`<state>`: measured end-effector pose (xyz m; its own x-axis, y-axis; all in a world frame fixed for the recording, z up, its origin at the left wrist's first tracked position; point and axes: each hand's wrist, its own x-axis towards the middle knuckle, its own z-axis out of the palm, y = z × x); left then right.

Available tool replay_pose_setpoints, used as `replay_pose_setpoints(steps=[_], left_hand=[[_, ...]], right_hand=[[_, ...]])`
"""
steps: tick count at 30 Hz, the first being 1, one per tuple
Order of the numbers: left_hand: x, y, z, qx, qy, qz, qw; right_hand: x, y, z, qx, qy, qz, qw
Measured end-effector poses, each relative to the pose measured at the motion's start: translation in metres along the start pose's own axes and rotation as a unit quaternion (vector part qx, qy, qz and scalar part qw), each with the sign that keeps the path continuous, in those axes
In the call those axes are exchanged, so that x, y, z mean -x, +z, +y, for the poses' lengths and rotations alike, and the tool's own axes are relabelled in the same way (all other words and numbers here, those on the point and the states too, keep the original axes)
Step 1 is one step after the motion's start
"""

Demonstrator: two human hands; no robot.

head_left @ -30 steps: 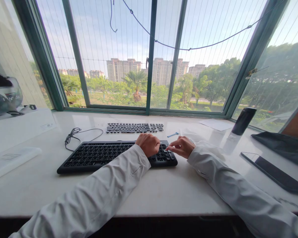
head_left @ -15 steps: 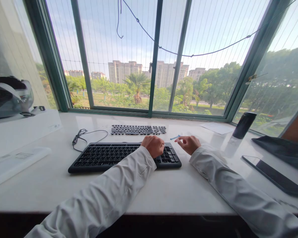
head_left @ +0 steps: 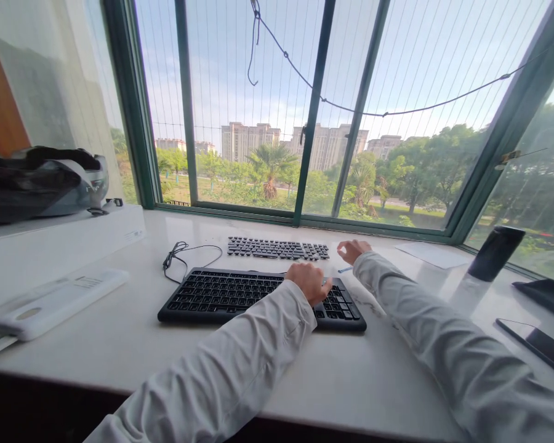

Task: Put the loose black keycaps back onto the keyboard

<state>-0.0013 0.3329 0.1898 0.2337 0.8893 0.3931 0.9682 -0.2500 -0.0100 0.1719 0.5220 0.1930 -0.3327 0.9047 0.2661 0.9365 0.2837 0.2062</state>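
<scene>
Green-framed windows, white tabletop, daylight, trees, buildings outside

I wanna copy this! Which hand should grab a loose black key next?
Probably the right hand: it's near the loose keys' right end, while the left hand is over the keyboard.

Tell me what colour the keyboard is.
The keyboard is black; it shows best in the head view, left of the left hand.

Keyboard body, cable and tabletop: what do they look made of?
Keyboard body: likely matte black plastic, by its dull, even edge.
Cable: probably plastic-sheathed, dark, bending in smooth loops.
Tabletop: glossy white, perhaps stone or laminate, given its soft reflections.
</scene>
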Motion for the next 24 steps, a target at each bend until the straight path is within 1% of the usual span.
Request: replay_pose_setpoints(steps=[4, 9, 15, 24], left_hand=[[0.000, 0.001, 0.000, 0.000, 0.003, -0.001, 1.000], [0.000, 0.002, -0.001, 0.009, 0.012, 0.000, 1.000], [0.000, 0.001, -0.001, 0.006, 0.021, -0.001, 1.000], [-0.001, 0.001, -0.001, 0.006, 0.023, 0.008, 1.000]], right_hand=[[-0.031, 0.016, -0.002, -0.011, 0.020, -0.009, 1.000], [-0.051, 0.036, -0.006, -0.021, 0.013, -0.006, 1.000], [-0.059, 0.050, -0.007, -0.031, 0.019, 0.011, 0.999], [-0.060, 0.053, -0.002, -0.015, 0.013, 0.052, 0.998]])
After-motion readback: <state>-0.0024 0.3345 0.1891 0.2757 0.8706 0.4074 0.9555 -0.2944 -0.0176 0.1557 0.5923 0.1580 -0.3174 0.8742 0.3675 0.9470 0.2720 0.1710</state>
